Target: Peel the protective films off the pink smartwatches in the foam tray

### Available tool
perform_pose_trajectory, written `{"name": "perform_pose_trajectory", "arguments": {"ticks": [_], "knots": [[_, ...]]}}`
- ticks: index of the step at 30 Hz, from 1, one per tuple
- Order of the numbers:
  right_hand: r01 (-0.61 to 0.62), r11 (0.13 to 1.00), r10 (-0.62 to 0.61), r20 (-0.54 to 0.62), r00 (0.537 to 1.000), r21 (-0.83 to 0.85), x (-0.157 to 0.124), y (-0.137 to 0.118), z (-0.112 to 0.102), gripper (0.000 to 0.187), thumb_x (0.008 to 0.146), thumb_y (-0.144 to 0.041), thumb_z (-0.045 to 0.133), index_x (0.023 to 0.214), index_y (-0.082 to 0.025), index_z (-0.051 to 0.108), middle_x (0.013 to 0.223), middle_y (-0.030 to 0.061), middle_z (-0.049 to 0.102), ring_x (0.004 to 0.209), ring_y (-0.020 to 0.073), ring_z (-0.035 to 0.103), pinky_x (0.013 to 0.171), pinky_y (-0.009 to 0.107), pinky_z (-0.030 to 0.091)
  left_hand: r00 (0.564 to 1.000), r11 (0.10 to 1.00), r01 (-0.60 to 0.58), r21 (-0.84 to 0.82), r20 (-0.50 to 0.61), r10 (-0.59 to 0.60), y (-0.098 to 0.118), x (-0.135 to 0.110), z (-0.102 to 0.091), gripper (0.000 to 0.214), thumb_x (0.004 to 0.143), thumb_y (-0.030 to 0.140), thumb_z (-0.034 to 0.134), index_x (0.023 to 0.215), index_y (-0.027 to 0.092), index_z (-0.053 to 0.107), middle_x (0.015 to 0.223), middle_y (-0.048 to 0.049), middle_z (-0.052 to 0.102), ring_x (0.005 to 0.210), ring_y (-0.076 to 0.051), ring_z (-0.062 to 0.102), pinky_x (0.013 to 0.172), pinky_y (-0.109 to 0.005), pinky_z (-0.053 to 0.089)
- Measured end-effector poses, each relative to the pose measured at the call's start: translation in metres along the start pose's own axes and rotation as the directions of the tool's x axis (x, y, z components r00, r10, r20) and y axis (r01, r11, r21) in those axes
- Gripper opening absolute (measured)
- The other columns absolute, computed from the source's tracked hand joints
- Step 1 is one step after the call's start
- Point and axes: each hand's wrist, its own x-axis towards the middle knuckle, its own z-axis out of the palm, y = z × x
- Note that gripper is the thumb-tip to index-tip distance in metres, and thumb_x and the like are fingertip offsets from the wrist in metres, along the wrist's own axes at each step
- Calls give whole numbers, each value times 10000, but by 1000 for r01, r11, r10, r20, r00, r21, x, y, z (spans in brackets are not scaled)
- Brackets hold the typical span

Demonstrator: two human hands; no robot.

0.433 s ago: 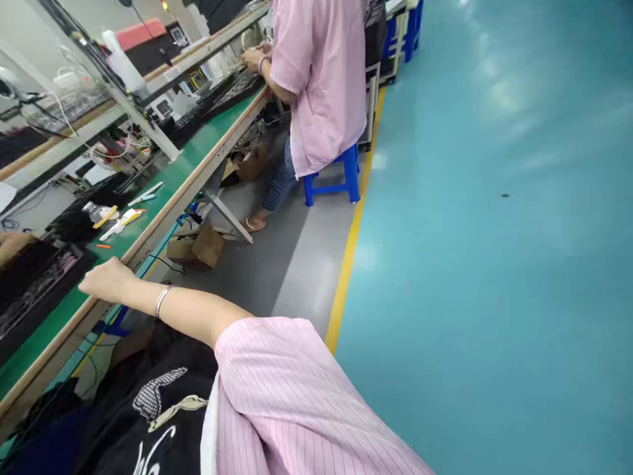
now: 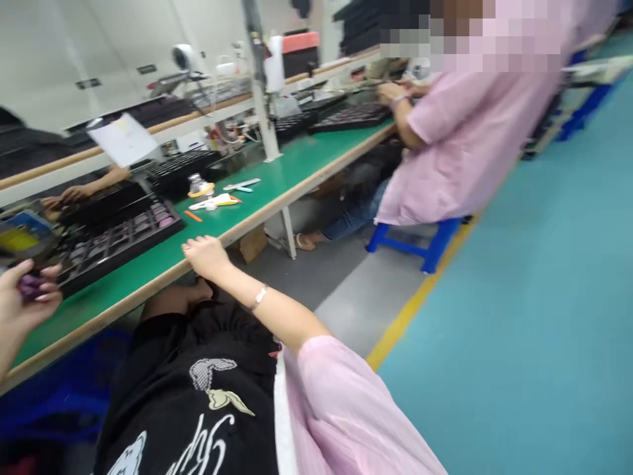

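green-topped workbench (image 2: pixel 277 173) running far on the left, black parts tray (image 2: pixel 119 245) near; left hand (image 2: pixel 22 297) clamped on small purple object (image 2: pixel 30 287) (too blurred to name), right hand (image 2: pixel 205 256) open on bench edge.

Bright even indoor light, faint shadows, slight motion blur, bowed wide-angle edges, pixelated patch (image 2: pixel 475 33) at top right

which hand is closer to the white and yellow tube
Right. The right hand rests on the wooden bench edge, just below the white and yellow tube. The left hand, holding a dark purple item, is farther off, past the black compartment tray.
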Motion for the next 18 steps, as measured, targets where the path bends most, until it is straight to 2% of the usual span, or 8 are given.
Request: {"name": "perform_pose_trajectory", "arguments": {"ticks": [1, 4, 8, 11, 15, 18], "knots": [[5, 1000, -5, -3, 1000, -3, 0, -1, 3, 279, 971, -328, 629, 1182, -146, 637, 1184, 84, 667, 1052, 221, 664, 901, 438, 570, 1000, 998, -20, -65, 2, 20, -4, 9, -6, 430, 1078, 347, 299, 835, 97, 551, 543, 77, 505, 418, 18, 313, 419, -40, 250], [20, 1000, -20, -26, 999, -4, -1, -1, 14, 303, 973, -316, 627, 1233, -161, 624, 1255, 96, 648, 1097, 231, 655, 933, 456, 562, 991, 981, 51, -187, 129, -27, -14, 32, -18, 388, 1071, 311, 336, 900, 72, 589, 654, 39, 619, 433, 25, 336, 396, -50, 209], [43, 999, -43, -71, 997, -8, -5, 1, 26, 316, 966, -258, 632, 1270, -170, 627, 1313, 106, 658, 1164, 241, 657, 1002, 481, 538, 963, 937, 181, -299, 248, -107, -24, 51, -21, 243, 1029, 194, 411, 932, 91, 610, 804, -40, 691, 464, -6, 430, 401, -87, 317], [72, 997, -74, -115, 991, -20, -7, 2, 26, 380, 885, -89, 600, 1255, -137, 669, 1247, 109, 730, 1137, 260, 702, 999, 417, 567, 939, 898, 271, -347, 300, -168, -32, 62, -24, 157, 966, 148, 492, 975, 100, 641, 765, -71, 677, 471, -49, 484, 393, -123, 364], [138, 990, -143, -159, 977, -40, -4, 4, 11, 418, 844, -31, 460, 1170, -93, 714, 1128, 113, 773, 1001, 279, 762, 877, 419, 635, 899, 851, 381, -360, 360, -250, -42, 77, -37, 183, 933, 166, 562, 1015, 59, 684, 763, -107, 695, 412, -54, 465, 355, -142, 328], [226, 974, -228, -106, 968, -26, 10, 13, -5, 390, 880, -89, 423, 1138, -100, 715, 1076, 104, 788, 891, 264, 786, 680, 363, 668, 869, 817, 442, -369, 402, -289, -46, 93, -48, 207, 925, 170, 573, 1002, 29, 703, 788, -161, 723, 385, -55, 453, 367, -162, 332]]}}
